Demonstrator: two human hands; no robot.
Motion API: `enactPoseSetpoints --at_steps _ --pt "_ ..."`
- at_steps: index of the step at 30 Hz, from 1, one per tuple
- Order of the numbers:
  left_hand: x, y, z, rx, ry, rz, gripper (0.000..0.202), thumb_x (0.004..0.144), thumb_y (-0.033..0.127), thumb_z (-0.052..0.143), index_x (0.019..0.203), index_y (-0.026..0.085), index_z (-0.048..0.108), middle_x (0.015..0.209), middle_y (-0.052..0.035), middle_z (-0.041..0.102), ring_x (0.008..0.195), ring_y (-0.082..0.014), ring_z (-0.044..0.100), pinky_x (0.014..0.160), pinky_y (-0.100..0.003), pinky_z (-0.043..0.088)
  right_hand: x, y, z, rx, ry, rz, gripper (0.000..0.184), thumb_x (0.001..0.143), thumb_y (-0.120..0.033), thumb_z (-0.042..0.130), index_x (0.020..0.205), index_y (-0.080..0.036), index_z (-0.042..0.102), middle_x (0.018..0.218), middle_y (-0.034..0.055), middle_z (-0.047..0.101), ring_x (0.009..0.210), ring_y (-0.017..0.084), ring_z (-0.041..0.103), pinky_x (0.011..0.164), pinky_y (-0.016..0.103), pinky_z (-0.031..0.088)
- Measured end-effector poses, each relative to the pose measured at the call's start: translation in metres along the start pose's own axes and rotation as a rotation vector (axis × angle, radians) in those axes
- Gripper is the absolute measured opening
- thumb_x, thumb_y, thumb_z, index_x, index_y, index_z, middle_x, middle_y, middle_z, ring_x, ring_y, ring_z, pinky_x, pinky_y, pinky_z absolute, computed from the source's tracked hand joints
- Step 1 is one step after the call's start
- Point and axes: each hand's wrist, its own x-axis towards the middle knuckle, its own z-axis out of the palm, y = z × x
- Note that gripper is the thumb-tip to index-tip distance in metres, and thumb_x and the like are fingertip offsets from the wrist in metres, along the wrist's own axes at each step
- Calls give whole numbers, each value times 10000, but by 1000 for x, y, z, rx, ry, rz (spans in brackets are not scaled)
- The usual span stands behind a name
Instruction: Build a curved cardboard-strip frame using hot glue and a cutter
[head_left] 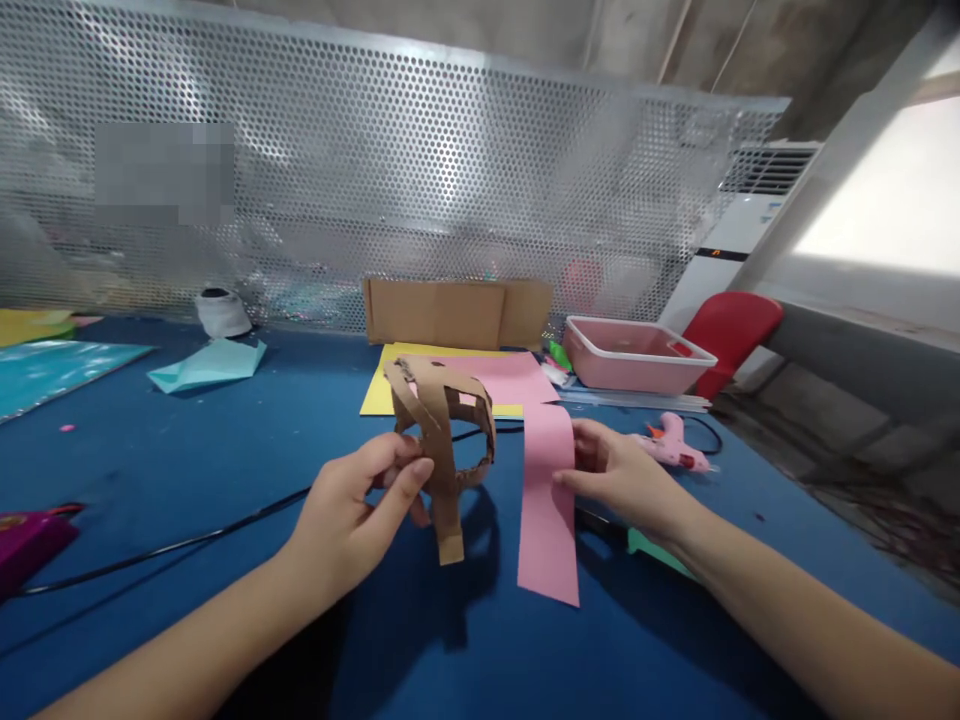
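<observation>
My left hand (367,505) pinches the side of a brown cardboard frame (436,420), built of bent strips into a rounded, open shape. One strip of it hangs down past my fingers. A long pink paper strip (547,510) is in my right hand (619,475), gripped by its right edge between thumb and fingers. The strip hangs nearly upright, its top bent back, a short gap to the right of the cardboard. Both are held above the blue table (285,410). Some of my right fingertips are hidden behind the paper.
A pink glue gun (677,443) lies beyond my right hand, near a pink basket (637,370). Pink paper (517,375) and yellow paper (379,390) lie ahead, before a cardboard box (435,313). A black cable (187,540) crosses the left side toward a purple object (34,545).
</observation>
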Motion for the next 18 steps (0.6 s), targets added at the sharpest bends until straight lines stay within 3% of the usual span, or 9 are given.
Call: enactPoseSetpoints --at_steps 2,4,9,14,18 --pt "1 1 3 -80 -1 -17 133 904 257 483 863 186 588 666 22 669 534 -107 658 568 -213 524 -2 4 -6 -2 -18 15 261 571 -123 717 825 -178 691 833 21 734 835 206 667 796 340 511" --pt "1 -1 7 -180 -63 -23 104 879 212 488 892 187 589 729 4 691 635 -123 685 630 -224 548 -3 7 -11 50 20 8 165 562 -135 748 714 -174 697 695 2 697 730 182 642 731 325 510" --pt "-2 -8 14 -265 -239 0 389 736 68 472 1097 188 548 891 -24 703 842 -161 694 758 -266 562 -2 11 -14 239 123 -16 320 537 -289 827 798 -201 663 765 -7 676 657 146 593 541 273 476" --pt "-3 -6 14 -128 -258 6 365 730 46 442 1051 179 550 847 -20 704 736 -145 695 664 -236 557 -2 5 -11 369 140 5 447 429 -240 876 819 -185 664 743 -6 671 675 131 604 678 287 514" --pt "-2 -5 13 -80 -273 3 362 737 45 416 1043 180 555 886 -24 705 767 -144 704 697 -239 566 1 5 -13 425 144 23 429 399 -230 891 767 -174 678 745 9 688 693 124 609 697 253 506"
